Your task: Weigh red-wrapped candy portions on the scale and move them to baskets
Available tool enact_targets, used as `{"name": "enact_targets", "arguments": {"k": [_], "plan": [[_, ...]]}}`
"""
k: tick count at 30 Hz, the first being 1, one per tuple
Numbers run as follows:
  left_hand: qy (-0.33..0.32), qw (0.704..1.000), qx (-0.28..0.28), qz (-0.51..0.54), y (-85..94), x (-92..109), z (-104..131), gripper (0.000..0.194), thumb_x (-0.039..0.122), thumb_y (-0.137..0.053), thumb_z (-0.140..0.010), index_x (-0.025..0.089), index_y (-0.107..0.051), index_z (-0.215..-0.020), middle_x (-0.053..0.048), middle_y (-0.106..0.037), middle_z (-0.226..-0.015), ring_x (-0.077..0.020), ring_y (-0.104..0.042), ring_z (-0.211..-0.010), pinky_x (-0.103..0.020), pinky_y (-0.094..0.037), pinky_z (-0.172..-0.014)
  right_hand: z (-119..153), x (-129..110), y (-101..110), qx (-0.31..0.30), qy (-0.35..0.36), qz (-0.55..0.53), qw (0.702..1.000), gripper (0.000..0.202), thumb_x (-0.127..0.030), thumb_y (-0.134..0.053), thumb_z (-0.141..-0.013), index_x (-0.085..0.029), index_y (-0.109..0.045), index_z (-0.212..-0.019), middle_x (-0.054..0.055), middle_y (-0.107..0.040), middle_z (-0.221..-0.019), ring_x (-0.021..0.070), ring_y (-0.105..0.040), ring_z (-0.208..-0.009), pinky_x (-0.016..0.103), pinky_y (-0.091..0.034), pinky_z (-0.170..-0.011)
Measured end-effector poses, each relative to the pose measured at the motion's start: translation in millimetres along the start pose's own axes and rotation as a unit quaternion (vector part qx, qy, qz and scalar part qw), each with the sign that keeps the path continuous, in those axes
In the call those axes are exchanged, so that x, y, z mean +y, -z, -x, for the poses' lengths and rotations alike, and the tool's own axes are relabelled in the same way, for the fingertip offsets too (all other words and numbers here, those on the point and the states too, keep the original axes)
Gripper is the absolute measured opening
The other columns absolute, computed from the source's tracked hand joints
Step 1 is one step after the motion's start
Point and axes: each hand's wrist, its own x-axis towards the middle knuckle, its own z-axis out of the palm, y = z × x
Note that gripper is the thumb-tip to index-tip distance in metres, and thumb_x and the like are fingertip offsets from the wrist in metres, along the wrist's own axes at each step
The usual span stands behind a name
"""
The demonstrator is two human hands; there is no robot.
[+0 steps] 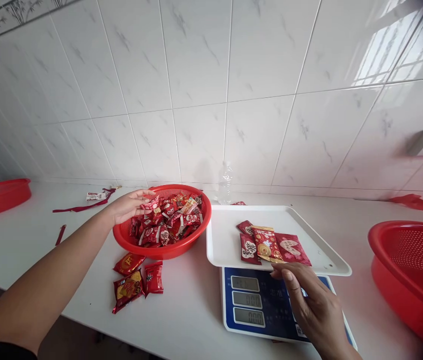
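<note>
My left hand is over the left rim of a red basket full of small red packets, its fingers closed on a red and pink packet. My right hand hovers over the keypad side of a blue and white scale, near the tray's front edge; its fingers are bent together, and I cannot make out anything in them. On the scale's white tray lie several packets, among them a red and gold one and a flat dark red one.
Several loose packets lie in front of the basket. A clear bottle stands by the tiled wall. Red baskets sit at far left and right. A dark red strap with a tag lies behind my left arm.
</note>
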Motion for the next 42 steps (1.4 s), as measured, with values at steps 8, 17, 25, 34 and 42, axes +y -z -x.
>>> {"name": "enact_targets", "arguments": {"k": [8, 17, 25, 34, 42], "plan": [[0.014, 0.984, -0.029, 0.174, -45.9, 2, 16, 0.011, 0.024, -0.060, -0.086, 0.015, -0.066, -0.088, -0.006, -0.067, -0.094, -0.0125, -0.064, -0.083, -0.023, -0.055, -0.076, -2, 0, -1, 0.004, 0.006, -0.002, 1.000, 0.024, -0.031, -0.046, -0.095, -0.023, -0.065, -0.082, 0.001, -0.069, -0.074, 0.0165, -0.066, -0.070, 0.026, -0.050, -0.064], [0.003, 0.982, -0.063, 0.176, -84.6, 16, 40, 0.016, 0.018, -0.076, -0.072, 0.015, -0.062, -0.079, 0.003, -0.058, -0.065, -0.0059, -0.054, -0.052, -0.015, -0.038, -0.042, 0, 1, -1, 0.003, 0.004, 0.002, 1.000, 0.022, -0.030, -0.046, -0.096, -0.023, -0.064, -0.085, 0.001, -0.069, -0.075, 0.0164, -0.066, -0.072, 0.026, -0.049, -0.066], [-0.033, 0.970, -0.143, 0.195, -119.0, 27, 65, 0.023, 0.014, -0.071, -0.076, 0.018, -0.061, -0.096, 0.000, -0.067, -0.080, -0.0095, -0.063, -0.068, -0.023, -0.050, -0.068, 1, 1, -1, 0.000, -0.003, -0.004, 1.000, 0.022, -0.031, -0.045, -0.096, -0.023, -0.064, -0.088, 0.002, -0.069, -0.075, 0.0178, -0.065, -0.072, 0.029, -0.049, -0.065], [-0.052, 0.963, -0.195, 0.177, -144.0, 35, 75, 0.034, 0.005, -0.063, -0.076, 0.021, -0.067, -0.106, -0.004, -0.065, -0.103, -0.0148, -0.063, -0.090, -0.038, -0.046, -0.095, 0, -1, 0, 0.007, 0.002, -0.016, 1.000, 0.020, -0.028, -0.047, -0.095, -0.023, -0.064, -0.087, 0.002, -0.069, -0.075, 0.0167, -0.065, -0.072, 0.028, -0.050, -0.065], [-0.015, 0.973, -0.159, 0.166, -195.7, 44, 15, 0.039, 0.000, -0.065, -0.072, 0.015, -0.066, -0.107, -0.010, -0.065, -0.107, -0.0166, -0.066, -0.092, -0.037, -0.046, -0.100, -1, -2, -1, 0.009, 0.002, -0.022, 1.000, 0.024, -0.027, -0.045, -0.096, -0.022, -0.063, -0.080, 0.003, -0.069, -0.076, 0.0166, -0.064, -0.072, 0.028, -0.051, -0.064]]}}
